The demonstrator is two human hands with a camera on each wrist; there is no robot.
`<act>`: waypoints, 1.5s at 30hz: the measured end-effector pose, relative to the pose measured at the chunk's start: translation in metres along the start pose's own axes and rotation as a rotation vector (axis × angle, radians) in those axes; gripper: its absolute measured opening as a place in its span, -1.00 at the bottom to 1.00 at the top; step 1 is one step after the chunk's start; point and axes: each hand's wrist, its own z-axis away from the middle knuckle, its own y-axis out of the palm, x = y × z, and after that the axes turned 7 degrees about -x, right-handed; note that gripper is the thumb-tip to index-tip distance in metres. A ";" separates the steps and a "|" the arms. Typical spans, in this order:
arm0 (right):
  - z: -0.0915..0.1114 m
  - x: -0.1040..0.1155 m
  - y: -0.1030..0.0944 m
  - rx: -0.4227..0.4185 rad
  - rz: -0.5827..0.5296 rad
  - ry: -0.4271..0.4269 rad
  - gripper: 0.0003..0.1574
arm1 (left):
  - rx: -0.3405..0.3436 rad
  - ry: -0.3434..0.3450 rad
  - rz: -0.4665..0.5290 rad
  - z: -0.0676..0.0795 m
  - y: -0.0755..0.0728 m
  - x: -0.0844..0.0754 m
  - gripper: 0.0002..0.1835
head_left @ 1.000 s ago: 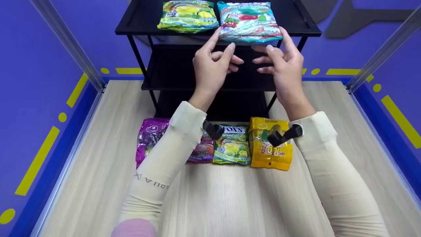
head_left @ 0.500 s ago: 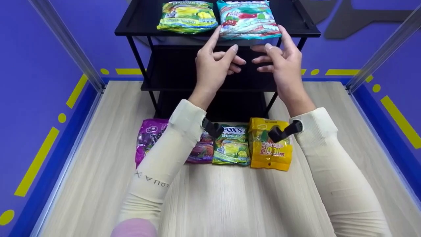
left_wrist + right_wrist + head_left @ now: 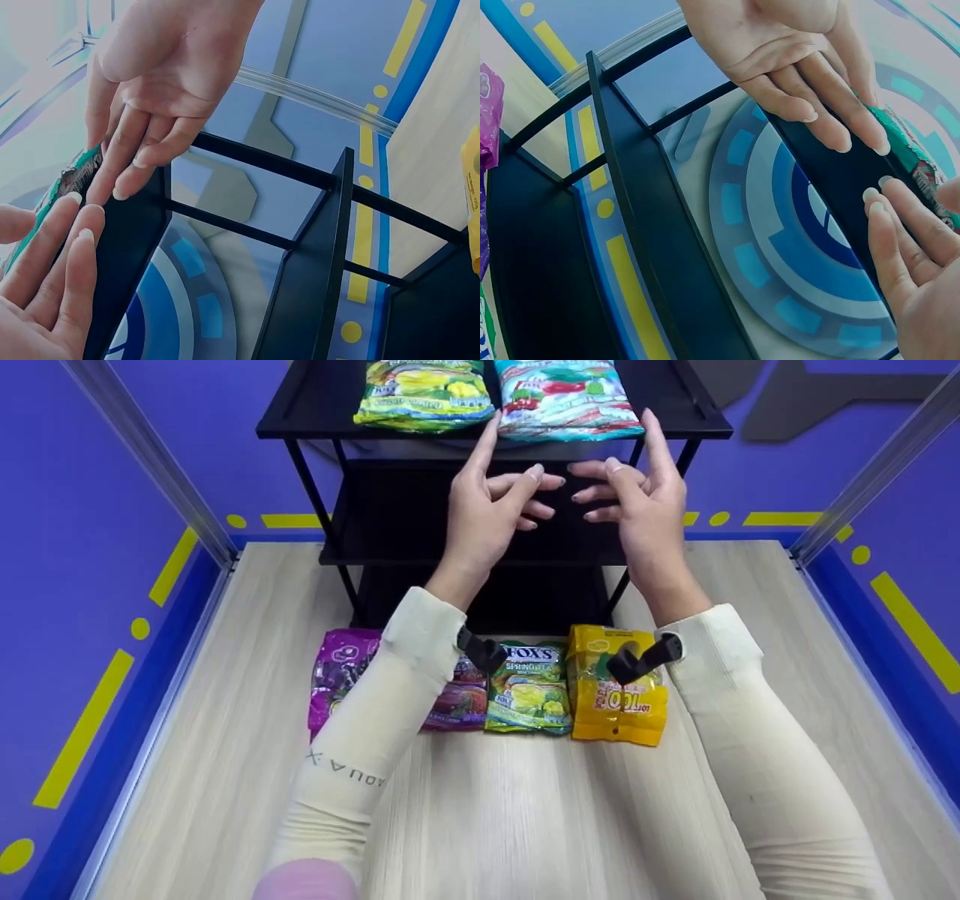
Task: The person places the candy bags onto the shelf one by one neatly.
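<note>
A teal, red and white candy bag lies on the top shelf of a black rack, its front edge at the shelf's front. My left hand and right hand are at its two front corners, index fingers extended beside it. Whether each fingertip touches the bag is hard to tell. The other fingers are loosely bent in front of the shelf and hold nothing. A yellow-green candy bag lies on the same shelf, left of the teal one. In the left wrist view, the teal bag's edge shows between both hands.
On the wooden floor before the rack lie a purple bag, a dark purple-red bag, a green Fox's bag and a yellow-orange bag. My left sleeve partly hides the purple ones. Blue panels enclose the sides.
The teal bag has slid slightly back onto the shelf, its front edge nearer the shelf's rim. The right index finger has drawn slightly away from the bag's corner.
</note>
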 end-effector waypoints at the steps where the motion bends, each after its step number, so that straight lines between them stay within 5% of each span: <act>1: 0.001 -0.001 0.000 -0.010 -0.009 -0.009 -0.19 | 0.001 0.007 0.003 0.000 -0.001 0.001 -0.23; 8: 0.009 0.002 -0.007 -0.069 -0.030 -0.092 -0.27 | -0.005 0.087 0.029 0.008 -0.004 0.006 -0.23; 18: 0.026 -0.002 -0.034 -0.192 -0.158 -0.157 -0.68 | -0.062 0.170 0.039 0.021 -0.011 0.026 -0.28; 29: 0.050 -0.022 -0.066 -0.154 -0.149 -0.226 -0.65 | -0.069 0.208 0.060 0.033 -0.013 0.065 -0.44; 45: 0.085 -0.064 -0.104 -0.212 -0.166 -0.107 -0.63 | -0.041 0.068 -0.019 0.072 -0.004 0.119 -0.51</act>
